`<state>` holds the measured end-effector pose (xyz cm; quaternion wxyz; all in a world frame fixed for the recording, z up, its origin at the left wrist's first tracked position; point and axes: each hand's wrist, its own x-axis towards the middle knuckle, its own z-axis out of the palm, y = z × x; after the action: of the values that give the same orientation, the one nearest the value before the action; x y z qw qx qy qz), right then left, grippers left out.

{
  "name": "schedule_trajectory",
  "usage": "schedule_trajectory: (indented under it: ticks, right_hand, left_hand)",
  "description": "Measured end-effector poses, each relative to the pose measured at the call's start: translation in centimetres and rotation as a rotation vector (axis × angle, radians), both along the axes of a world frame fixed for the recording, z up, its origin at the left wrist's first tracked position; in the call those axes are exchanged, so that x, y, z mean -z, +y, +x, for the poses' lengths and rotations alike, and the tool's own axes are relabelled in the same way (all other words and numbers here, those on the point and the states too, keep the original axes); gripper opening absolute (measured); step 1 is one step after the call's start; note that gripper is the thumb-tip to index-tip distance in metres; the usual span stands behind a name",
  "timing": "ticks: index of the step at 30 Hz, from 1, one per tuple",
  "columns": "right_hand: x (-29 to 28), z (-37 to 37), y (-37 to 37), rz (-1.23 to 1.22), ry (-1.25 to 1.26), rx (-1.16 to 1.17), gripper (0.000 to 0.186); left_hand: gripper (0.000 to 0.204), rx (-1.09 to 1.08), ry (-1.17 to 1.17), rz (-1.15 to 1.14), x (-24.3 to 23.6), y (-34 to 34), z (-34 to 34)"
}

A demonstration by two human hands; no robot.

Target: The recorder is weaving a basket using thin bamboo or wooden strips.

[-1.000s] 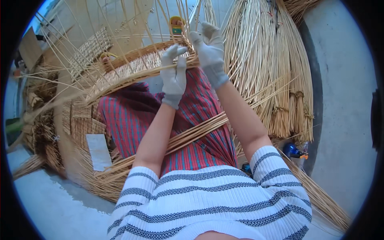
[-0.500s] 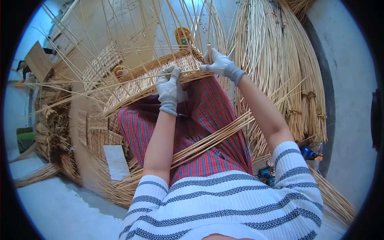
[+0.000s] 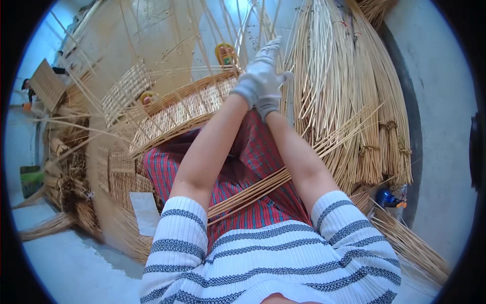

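A partly woven wicker basket panel (image 3: 185, 104) leans across my lap, its upright rods fanning out toward the far side. My gloved hands cross at its right end. My left hand (image 3: 259, 73) lies over the right one, with gloved fingers stretched toward the far side and a thumb standing out to the right. Below it is my right hand (image 3: 269, 96), largely covered, its fingers hidden. Blur and overlap hide whatever rod lies between the hands. Several long peeled rods (image 3: 253, 191) rest across my red striped cloth (image 3: 258, 215).
Long bundles of peeled rods (image 3: 339, 91) lie along the right. Woven panels (image 3: 126, 91) and darker bundles (image 3: 76, 177) are at left, near a white sheet (image 3: 144, 213). A blue tool (image 3: 387, 197) is by my right elbow. A yellow sandal (image 3: 225, 53) shows beyond the basket.
My left hand has left the panel's near edge and moved right and away, over my right hand. My right arm has swung inward. The pale peg by my right hand no longer shows.
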<state>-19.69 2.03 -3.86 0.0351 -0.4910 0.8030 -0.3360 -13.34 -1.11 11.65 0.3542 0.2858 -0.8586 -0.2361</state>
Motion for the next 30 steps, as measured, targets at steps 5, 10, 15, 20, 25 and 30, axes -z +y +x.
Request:
schedule_trajectory:
  ticks: [5,10,15,20,25,30]
  right_hand:
    - [0.1,-1.7,-0.2,-0.069,-0.189,0.034,0.025]
    - [-2.3,-0.9,0.0,-0.09,-0.212,-0.063,0.012]
    - [-3.0,0.0,0.5,-0.052,-0.04,-0.065,0.02]
    - [-4.5,0.0,1.3,0.141,0.021,-0.073,0.044]
    - [-10.7,3.2,7.7,0.019,0.028,-0.194,0.053]
    - [-13.9,8.3,19.4,0.749,0.003,-1.198,0.026]
  left_hand:
    - [0.06,-0.174,0.26,0.167,4.2,5.2,12.7]
    - [0.074,-0.268,-0.015,0.313,10.7,7.4,17.4]
    - [0.076,-0.4,-0.071,0.342,14.5,7.9,15.9]
    - [0.076,-0.419,-0.134,0.32,13.6,7.4,16.2]
    - [0.084,-0.422,-0.244,0.308,13.0,7.6,16.5]
    - [0.086,-0.259,0.012,0.658,12.0,7.3,16.8]
